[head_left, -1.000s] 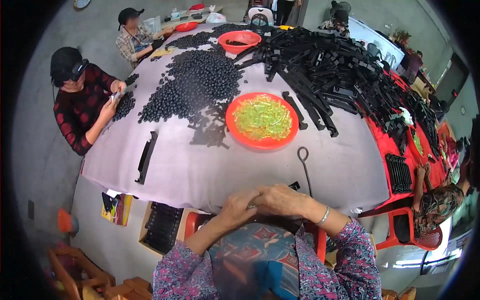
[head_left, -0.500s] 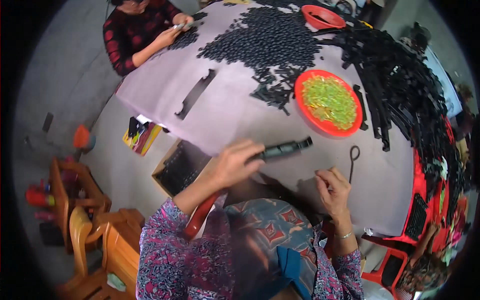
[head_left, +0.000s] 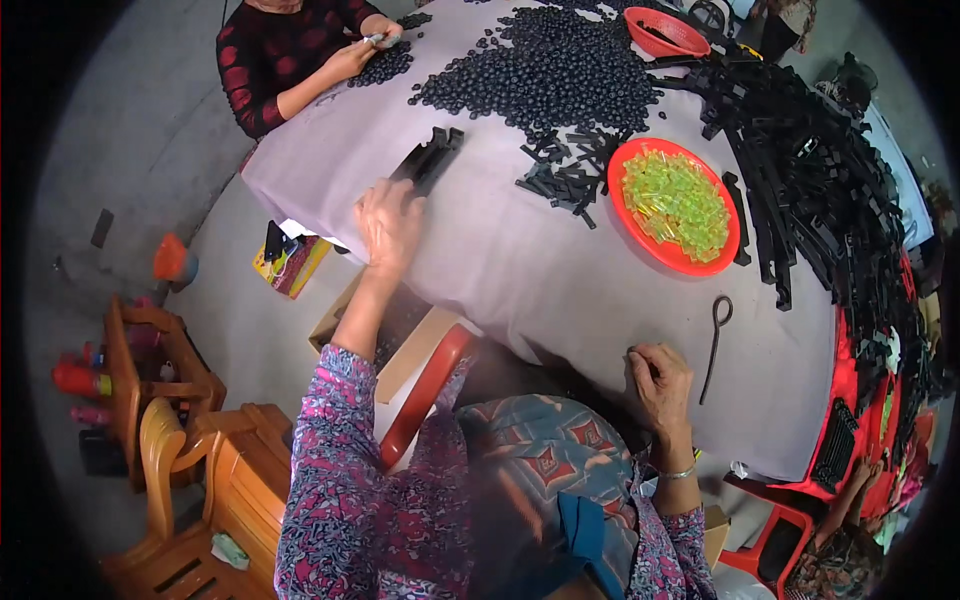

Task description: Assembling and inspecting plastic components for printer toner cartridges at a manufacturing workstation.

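Observation:
On the pale cloth at the table's left, my left hand (head_left: 390,225) has its fingers closed over the near end of a long black plastic strip (head_left: 432,157). A second such strip seems to lie right alongside it; the hand hides the near ends of both. At the table's front edge rests my right hand (head_left: 663,385), its fingers curled in and the thumb against them. Whatever it may hold is hidden. Just beyond it lies a dark metal rod with a looped end (head_left: 716,335), not touched by the hand.
A red bowl (head_left: 733,240) of yellow-green tubes stands ahead, beside short black pieces (head_left: 565,185). Behind spread many small black beads (head_left: 560,70) and a red basket (head_left: 690,45). Black strips heap at right (head_left: 790,190). Across the table a person (head_left: 290,60) handles small things. A cardboard box (head_left: 425,350) sits below.
My left hand has carried the black strip forward and left, from in front of me to beside the strip lying there. My right hand has stayed nearly in place. The view has shifted slightly.

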`<state>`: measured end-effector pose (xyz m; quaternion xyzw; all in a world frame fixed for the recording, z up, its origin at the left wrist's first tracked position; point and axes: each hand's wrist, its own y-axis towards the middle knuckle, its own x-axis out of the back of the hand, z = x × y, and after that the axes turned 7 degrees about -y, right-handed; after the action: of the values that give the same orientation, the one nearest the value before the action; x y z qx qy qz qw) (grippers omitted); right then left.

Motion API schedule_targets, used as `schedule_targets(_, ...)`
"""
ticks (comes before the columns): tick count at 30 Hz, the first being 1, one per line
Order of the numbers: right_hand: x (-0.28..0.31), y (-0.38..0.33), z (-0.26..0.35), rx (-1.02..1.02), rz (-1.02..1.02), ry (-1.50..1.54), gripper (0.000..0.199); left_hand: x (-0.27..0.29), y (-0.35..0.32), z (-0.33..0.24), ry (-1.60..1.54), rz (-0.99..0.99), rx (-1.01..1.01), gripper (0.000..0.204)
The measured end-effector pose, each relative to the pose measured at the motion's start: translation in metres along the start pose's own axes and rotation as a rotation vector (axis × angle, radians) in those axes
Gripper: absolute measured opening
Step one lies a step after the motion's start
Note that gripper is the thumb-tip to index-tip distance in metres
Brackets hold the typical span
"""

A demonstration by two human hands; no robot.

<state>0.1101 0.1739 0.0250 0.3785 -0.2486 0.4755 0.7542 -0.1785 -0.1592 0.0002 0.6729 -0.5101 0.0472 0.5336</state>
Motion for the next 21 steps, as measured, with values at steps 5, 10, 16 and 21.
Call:
schedule_targets(5, 0.0, -0.001, 0.0, -0.019, 0.011, -0.009, 0.005, -0.012, -0.002, 0.012, 0.118, -0.014, 0.035, 0.029)
schedule_targets(10, 0.0, -0.001, -0.003, -0.003, 0.017, -0.029, 0.007, -0.012, -0.005, 0.012, 0.115, -0.012, 0.071, 0.028)
schedule_targets(16, -0.002, -0.001, -0.004, 0.009, 0.008, -0.017, 0.007, -0.01, -0.007, 0.022, 0.026, -0.067, -0.037, 0.022)
schedule_targets(21, -0.001, -0.002, -0.009, 0.01, 0.018, -0.034, 0.007, -0.004, -0.002, 0.03, -0.012, 0.014, -0.037, 0.023)
